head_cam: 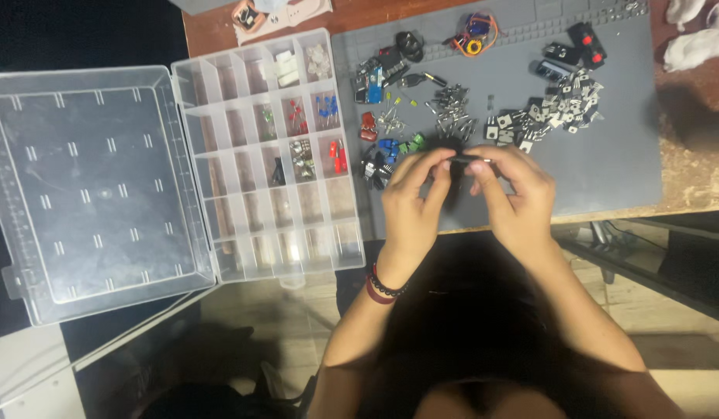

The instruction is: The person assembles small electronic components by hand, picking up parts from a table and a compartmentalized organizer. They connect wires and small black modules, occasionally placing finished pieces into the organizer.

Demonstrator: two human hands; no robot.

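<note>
The left hand [412, 203] and the right hand [513, 198] meet above the near edge of the grey mat [608, 163], and together they pinch a small dark part [469, 158] between fingertips. Both hands are narrow, closed on this part: the left fingers hold its left end, the right thumb and forefinger hold its right end. It is too small and too covered to say what kind of part it is; a short light piece shows at its right end.

The long axis of the part lies about level, from left to right across the view, along the near edge of the counter [685, 186]. Which end is the front I cannot tell.

As a judgement, the sorting seems around the middle. In the open organizer box [270, 155], some compartments already hold things: red parts [337, 157], blue parts [327, 110], green parts [267, 122], white parts [285, 70] and some dark or metal ones. Many compartments, above all the near rows and the left column, look empty. The clear lid [88, 178] lies open flat to the left.

On the mat much is still loose: a heap of small metal parts [451, 109], a bigger heap of black-and-silver parts [553, 112], blue and green pieces [398, 145], and black pieces with red buttons [584, 43]. So most of the work seems still left.
</note>
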